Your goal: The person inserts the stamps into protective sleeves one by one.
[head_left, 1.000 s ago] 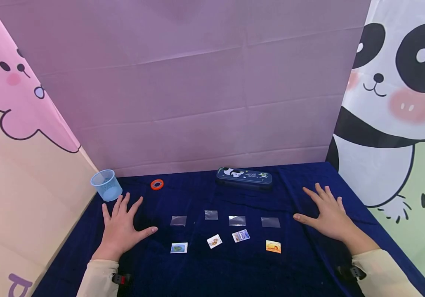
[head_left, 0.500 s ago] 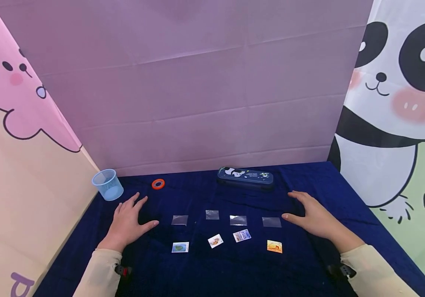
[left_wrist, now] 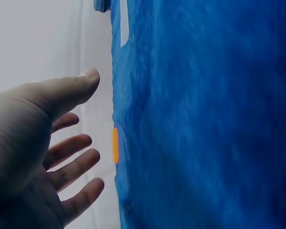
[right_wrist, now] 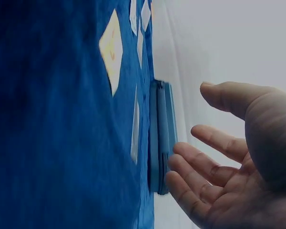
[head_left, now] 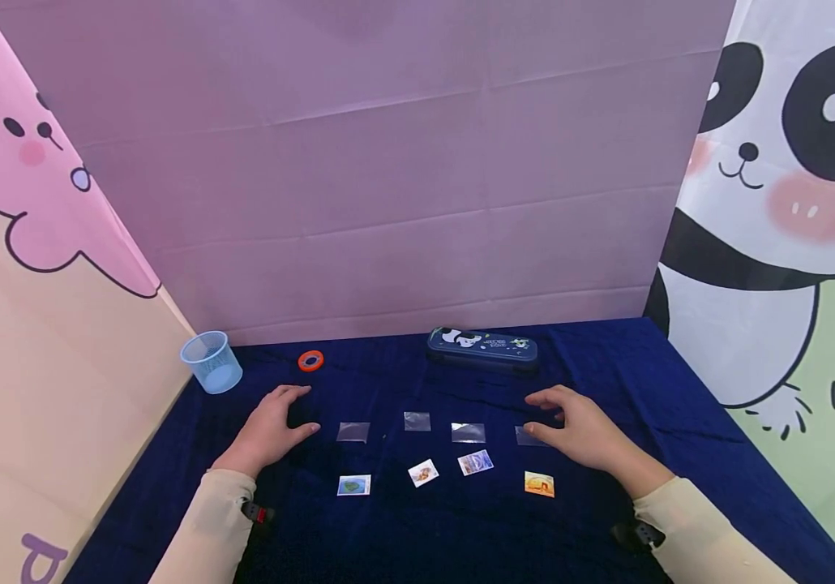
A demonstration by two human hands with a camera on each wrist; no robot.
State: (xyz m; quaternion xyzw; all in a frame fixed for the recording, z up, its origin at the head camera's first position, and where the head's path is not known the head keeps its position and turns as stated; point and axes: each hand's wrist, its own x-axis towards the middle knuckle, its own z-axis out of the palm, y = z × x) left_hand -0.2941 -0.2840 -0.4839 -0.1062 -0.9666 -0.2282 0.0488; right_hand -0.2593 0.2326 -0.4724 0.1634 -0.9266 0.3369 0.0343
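My left hand (head_left: 271, 430) hovers over the cloth, fingers loosely bent and holding nothing. To its right lies a small clear plastic sleeve (head_left: 353, 432), with a green-and-blue picture card (head_left: 354, 485) nearer to me. My right hand (head_left: 578, 426) is also bare, thumb and fingers apart; in the head view it partly covers the rightmost clear sleeve (head_left: 529, 438). An orange picture card (head_left: 539, 484) lies nearer to me. Between the hands are two more sleeves (head_left: 468, 433), a brownish card (head_left: 423, 473) and a purple-blue card (head_left: 476, 462). The right wrist view shows my relaxed right fingers (right_wrist: 200, 167).
A navy pencil case (head_left: 481, 349) with a panda print lies at the back of the dark blue cloth (head_left: 388, 543). Orange-red tape (head_left: 310, 361) and a light blue mesh cup (head_left: 211, 362) stand back left. Fabric walls (head_left: 417, 178) enclose the back and sides.
Both hands have moved inward from the sides, the right one farther left, to the rightmost sleeve. Their spread fingers have relaxed into a bend. The cards and sleeves lie as before.
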